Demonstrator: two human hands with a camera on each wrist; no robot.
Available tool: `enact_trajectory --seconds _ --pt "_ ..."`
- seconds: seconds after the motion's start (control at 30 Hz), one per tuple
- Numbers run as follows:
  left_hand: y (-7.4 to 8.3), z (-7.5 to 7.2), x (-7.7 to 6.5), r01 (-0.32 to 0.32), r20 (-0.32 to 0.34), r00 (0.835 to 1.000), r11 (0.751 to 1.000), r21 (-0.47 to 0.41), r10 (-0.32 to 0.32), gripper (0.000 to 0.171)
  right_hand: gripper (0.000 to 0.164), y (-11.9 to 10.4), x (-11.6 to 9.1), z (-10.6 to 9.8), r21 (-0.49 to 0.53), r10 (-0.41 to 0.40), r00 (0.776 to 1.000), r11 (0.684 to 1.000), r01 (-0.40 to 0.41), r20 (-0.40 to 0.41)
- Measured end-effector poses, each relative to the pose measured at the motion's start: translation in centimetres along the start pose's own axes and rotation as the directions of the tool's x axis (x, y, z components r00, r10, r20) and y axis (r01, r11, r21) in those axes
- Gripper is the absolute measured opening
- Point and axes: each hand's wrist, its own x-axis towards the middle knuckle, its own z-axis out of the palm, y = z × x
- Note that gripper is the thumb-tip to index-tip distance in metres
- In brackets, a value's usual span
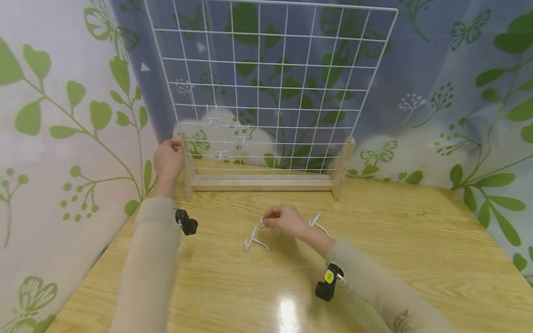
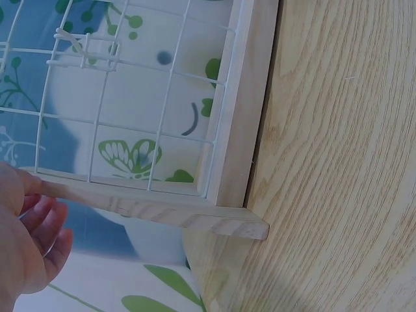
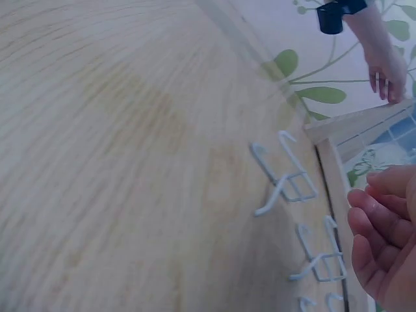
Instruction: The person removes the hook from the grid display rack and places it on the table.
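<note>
My left hand (image 1: pixel 168 159) pinches the top of the left wooden upright (image 2: pixel 149 211) of a stand that holds a white wire grid (image 1: pixel 272 60). Thumb and index finger meet at the wood's end, and the other fingers hang curled beside it. Over the tabletop, my right hand (image 1: pixel 285 219) has loosely bent fingers close to a white wire hook (image 3: pixel 322 257), with nothing visible between them. Another white hook (image 1: pixel 251 240) lies to its left, and a third hook (image 1: pixel 318 224) lies to the right, partly behind the hand in the head view.
Several white hooks, one of them at the upper left (image 1: pixel 213 121), hang on the lower left of the grid. A wooden crossbar (image 1: pixel 262 185) joins the two uprights on the wood-grain table (image 1: pixel 416 240). Leaf-patterned cloth (image 1: pixel 458 92) rises behind and at the sides.
</note>
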Motion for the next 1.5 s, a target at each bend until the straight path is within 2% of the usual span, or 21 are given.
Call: enact_trajectory --seconds 0.2,0.47,0.7,0.93,1.37,1.5 --pt "0.0 0.1 0.0 -0.011 -0.023 1.0 1.0 0.01 0.012 0.031 0.018 -1.0 1.0 -1.9 0.04 0.039 0.998 0.999 -0.037 -0.047" --pt "-0.2 0.1 0.1 -0.026 -0.032 0.999 1.0 0.008 0.026 0.033 0.024 -2.1 2.9 -3.7 0.063 -0.018 0.995 0.998 0.025 -0.1" --pt "-0.2 0.2 -0.1 -0.006 -0.03 1.0 1.0 -0.002 0.006 0.033 0.025 -3.2 4.2 -5.0 0.125 0.009 0.989 0.992 0.01 -0.148" --pt "0.0 0.1 -0.1 0.004 -0.032 0.999 1.0 -0.001 -0.004 0.033 0.025 -5.2 5.9 -6.2 0.155 -0.004 0.975 0.987 0.039 -0.222" --pt "-0.1 0.2 0.0 0.005 -0.012 1.0 1.0 -0.015 -0.006 0.034 0.027 -8.8 8.6 -6.5 0.225 -0.02 0.944 0.969 0.099 -0.329" --pt "-0.1 0.2 0.0 0.002 -0.019 1.0 1.0 -0.009 -0.002 0.034 0.027 -9.8 9.3 -6.5 0.183 -0.026 0.934 0.978 0.097 -0.357"
